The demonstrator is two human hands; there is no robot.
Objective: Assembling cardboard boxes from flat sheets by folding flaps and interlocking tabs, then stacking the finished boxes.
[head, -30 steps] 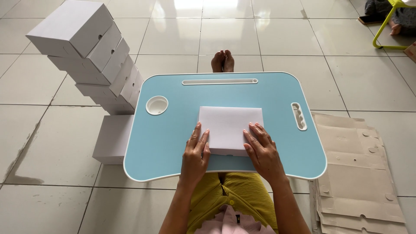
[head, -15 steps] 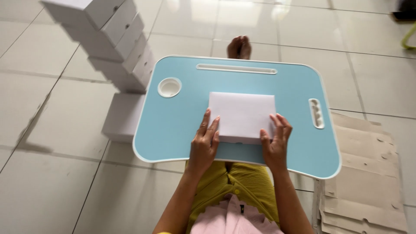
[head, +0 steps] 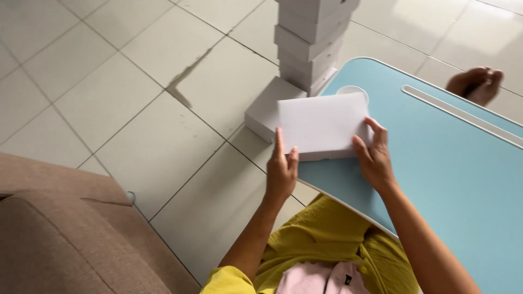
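Note:
I hold a flat white box (head: 321, 124) in both hands, lifted over the left edge of the light blue lap table (head: 452, 158). My left hand (head: 282, 170) grips its near left corner and my right hand (head: 375, 154) grips its near right edge. Just beyond the box lies a single white box (head: 265, 109) on the floor, and behind that rises a stack of white boxes (head: 310, 38). The held box covers most of the table's round cup recess (head: 354, 90).
A long slot (head: 463, 114) runs along the table's far side, and a bare foot (head: 476, 83) rests on the tiled floor (head: 109, 98) past it. A brown cushion (head: 60, 234) fills the lower left corner.
The box has left the middle of the table and moved left, toward the stacked boxes, carried in both hands. The view has swung left and down, bringing the brown cushion in.

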